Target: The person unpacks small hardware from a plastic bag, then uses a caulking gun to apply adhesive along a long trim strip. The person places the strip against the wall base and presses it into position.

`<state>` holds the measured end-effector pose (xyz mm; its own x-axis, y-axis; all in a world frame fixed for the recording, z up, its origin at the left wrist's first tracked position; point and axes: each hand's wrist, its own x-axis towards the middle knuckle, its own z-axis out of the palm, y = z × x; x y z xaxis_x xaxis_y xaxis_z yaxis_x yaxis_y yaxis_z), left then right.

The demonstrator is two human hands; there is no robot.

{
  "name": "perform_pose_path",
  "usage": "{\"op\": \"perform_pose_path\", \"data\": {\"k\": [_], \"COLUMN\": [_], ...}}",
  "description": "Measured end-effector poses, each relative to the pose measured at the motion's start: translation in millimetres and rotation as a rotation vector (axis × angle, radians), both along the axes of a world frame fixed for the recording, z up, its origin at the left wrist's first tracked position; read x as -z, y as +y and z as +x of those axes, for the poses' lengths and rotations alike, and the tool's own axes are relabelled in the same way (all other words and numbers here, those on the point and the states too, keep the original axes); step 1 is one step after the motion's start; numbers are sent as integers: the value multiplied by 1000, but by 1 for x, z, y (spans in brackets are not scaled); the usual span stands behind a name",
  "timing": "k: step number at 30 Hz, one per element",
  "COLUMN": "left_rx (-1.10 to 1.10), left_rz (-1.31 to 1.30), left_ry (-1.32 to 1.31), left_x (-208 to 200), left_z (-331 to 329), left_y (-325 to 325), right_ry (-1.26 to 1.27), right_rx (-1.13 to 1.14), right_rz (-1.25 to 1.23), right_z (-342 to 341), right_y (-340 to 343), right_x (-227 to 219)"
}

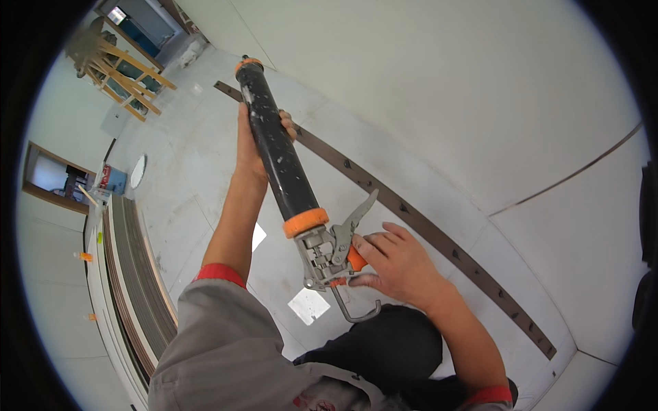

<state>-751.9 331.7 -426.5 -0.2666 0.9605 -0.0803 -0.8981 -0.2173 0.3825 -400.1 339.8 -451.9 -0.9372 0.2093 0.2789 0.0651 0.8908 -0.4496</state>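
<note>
A caulking gun [277,154] with a long black barrel, orange end rings and a grey metal frame slants across the middle, nozzle end pointing away. My left hand [251,147] wraps round the upper barrel from beneath, its fingertips showing on the right side. At the near end, my right hand [404,267] is closed on the orange grip beside the grey trigger lever; the metal rod hook hangs just below. Behind the gun, a long brown strip [428,229] lies on the floor, dotted with several dark blobs along its length.
Long panels [147,274] are stacked along the left wall. Past them stand a blue bucket [116,181] and a white round lid [139,171]. A person is by a wooden stepladder [130,75] at the far left. A pale wall [439,89] rises on the right.
</note>
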Motion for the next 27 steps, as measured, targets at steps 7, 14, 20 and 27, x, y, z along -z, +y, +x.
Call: {"op": "perform_pose_path", "data": {"k": [7,14,20,27], "left_rx": [-169,-135,-33,48], "left_rz": [-239,-516,-607,-758], "left_ry": [479,917,1252,1488], "left_x": [-9,13,22,21], "left_z": [-19,-38,-21,-18], "left_y": [3,-58,-79,-79], "right_ry": [-173,-330,-402,-483], "right_rx": [146,407,458,529], "right_rz": [-91,-248,-291,-288], "right_z": [25,108,149,203], "right_y": [9,33,56,63], "right_x": [1,13,17,15]}}
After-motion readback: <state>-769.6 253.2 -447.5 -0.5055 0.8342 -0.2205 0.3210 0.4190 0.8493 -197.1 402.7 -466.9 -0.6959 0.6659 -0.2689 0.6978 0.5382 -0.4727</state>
